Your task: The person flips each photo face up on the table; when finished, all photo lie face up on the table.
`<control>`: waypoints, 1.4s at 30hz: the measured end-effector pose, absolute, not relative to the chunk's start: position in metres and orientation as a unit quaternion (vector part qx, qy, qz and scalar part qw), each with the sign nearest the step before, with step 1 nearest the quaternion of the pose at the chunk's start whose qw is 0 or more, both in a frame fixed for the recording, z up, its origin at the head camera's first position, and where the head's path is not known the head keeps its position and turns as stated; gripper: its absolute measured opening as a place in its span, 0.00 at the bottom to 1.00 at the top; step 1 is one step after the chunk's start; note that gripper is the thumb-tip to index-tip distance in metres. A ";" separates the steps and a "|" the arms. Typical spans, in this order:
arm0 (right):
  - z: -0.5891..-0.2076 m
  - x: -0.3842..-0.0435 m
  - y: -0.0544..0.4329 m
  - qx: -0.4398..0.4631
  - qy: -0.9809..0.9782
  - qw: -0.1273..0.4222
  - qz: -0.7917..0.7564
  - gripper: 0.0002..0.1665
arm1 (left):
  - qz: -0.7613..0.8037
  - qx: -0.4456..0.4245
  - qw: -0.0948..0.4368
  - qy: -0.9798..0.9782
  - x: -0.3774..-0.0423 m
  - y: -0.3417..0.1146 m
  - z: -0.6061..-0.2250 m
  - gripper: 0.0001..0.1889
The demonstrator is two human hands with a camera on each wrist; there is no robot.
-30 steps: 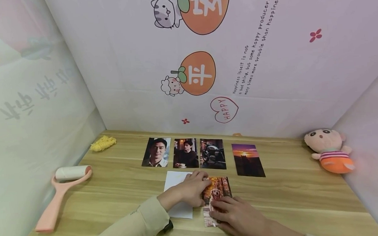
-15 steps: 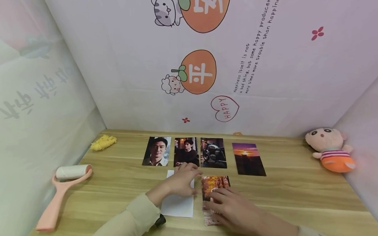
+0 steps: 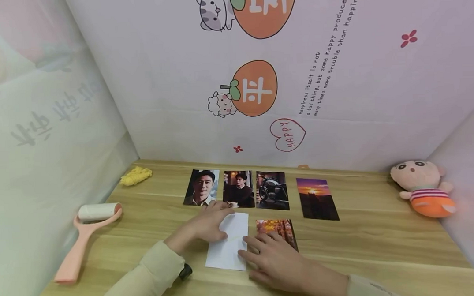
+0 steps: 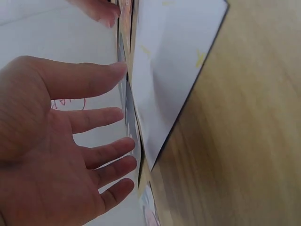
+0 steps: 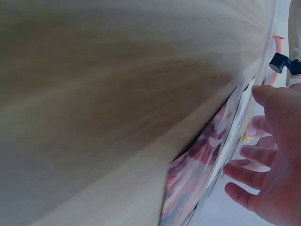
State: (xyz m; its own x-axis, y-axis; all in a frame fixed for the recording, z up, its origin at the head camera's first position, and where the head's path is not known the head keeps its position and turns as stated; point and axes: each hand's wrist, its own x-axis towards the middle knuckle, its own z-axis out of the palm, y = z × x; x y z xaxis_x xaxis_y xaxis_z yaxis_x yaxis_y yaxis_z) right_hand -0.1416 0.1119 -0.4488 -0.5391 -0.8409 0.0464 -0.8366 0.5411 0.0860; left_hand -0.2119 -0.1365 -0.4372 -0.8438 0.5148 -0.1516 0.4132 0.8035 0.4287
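A white blank-faced card [image 3: 230, 250] lies on the wooden table, with faint yellow marks visible in the left wrist view. My left hand [image 3: 206, 222] is at its upper left, fingers spread and fairly straight, gripping nothing. Over the autumn photo [image 3: 278, 228] stretches my right hand [image 3: 279, 263], hiding its lower part; the fingertips reach the card's right edge. Whether they touch it, I cannot tell. In the right wrist view the fingers [image 5: 249, 174] extend loosely around nothing.
Behind lie a portrait photo [image 3: 202, 188], a café photo [image 3: 238, 190], a motorcycle photo [image 3: 272, 191] and a sunset photo [image 3: 318, 199]. A pink lint roller [image 3: 82, 243] and yellow yarn [image 3: 136, 176] are left; a plush doll [image 3: 423, 188] sits right.
My left hand has moved left, off the autumn photo to the white card's left side. My right hand has shifted left toward the card, uncovering part of the photo's right side.
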 end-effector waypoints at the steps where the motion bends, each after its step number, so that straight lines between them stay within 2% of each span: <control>1: -0.449 -0.143 0.109 0.480 -0.876 0.044 -0.032 0.30 | 0.193 0.245 0.132 0.941 -0.212 -0.137 -0.437 0.35; 7: -0.449 -0.148 0.097 0.484 -0.872 0.055 -0.057 0.29 | 0.180 0.245 0.131 0.944 -0.213 -0.135 -0.441 0.38; 16: -0.448 -0.149 0.091 0.488 -0.871 0.025 -0.049 0.22 | 0.166 0.245 0.127 0.947 -0.216 -0.132 -0.445 0.40; 30: -0.452 -0.146 0.088 0.489 -0.871 0.035 -0.044 0.20 | 0.136 0.239 0.134 0.952 -0.219 -0.123 -0.443 0.44; 38: -0.453 -0.145 0.085 0.490 -0.869 0.054 -0.045 0.17 | 0.155 0.232 0.109 0.954 -0.221 -0.123 -0.445 0.37; 42: -0.454 -0.145 0.084 0.487 -0.871 0.045 -0.047 0.17 | 0.154 0.229 0.098 0.956 -0.221 -0.122 -0.448 0.34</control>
